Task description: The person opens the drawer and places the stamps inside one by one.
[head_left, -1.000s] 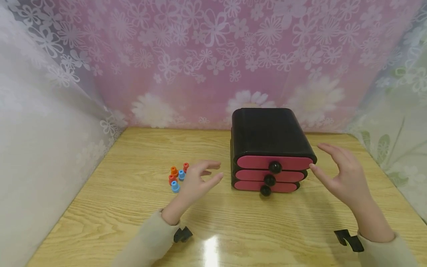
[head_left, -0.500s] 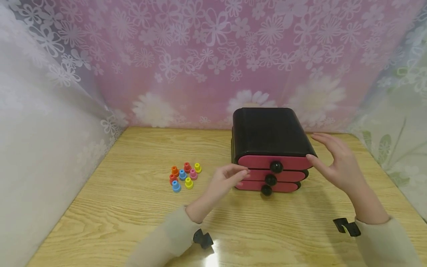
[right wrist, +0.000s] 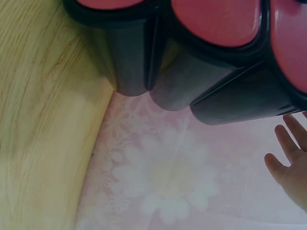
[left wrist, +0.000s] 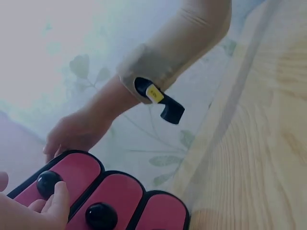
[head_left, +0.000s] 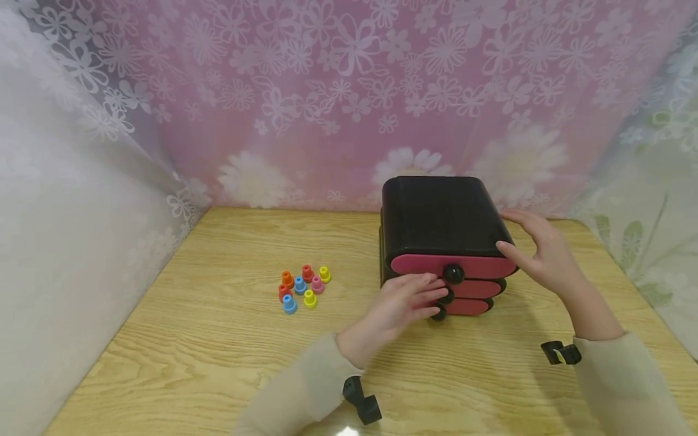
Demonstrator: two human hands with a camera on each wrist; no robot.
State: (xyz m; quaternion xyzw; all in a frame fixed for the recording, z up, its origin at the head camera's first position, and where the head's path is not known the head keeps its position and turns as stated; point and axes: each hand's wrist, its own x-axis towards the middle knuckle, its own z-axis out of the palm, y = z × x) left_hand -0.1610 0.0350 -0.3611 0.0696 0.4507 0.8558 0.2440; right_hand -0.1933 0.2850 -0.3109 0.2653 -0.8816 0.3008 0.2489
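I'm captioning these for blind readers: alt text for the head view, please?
A person's left hand is at the knobs of a black chest with three pink drawers, the right hand by its right side. Left of the chest, eight small colourful pegs stand on a wooden table.

Long beige sleeves (head_left: 305, 387) are worn; angular black brackets (head_left: 355, 392) are seen at both cuffs (head_left: 342, 358), the right one marked with a small yellow label (left wrist: 154, 94).

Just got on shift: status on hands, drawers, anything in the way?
Left hand at knobs, contact unclear; right hand at right side of cabinet. All three drawers shut. Left hand partly hides them; colored pegs off to left.
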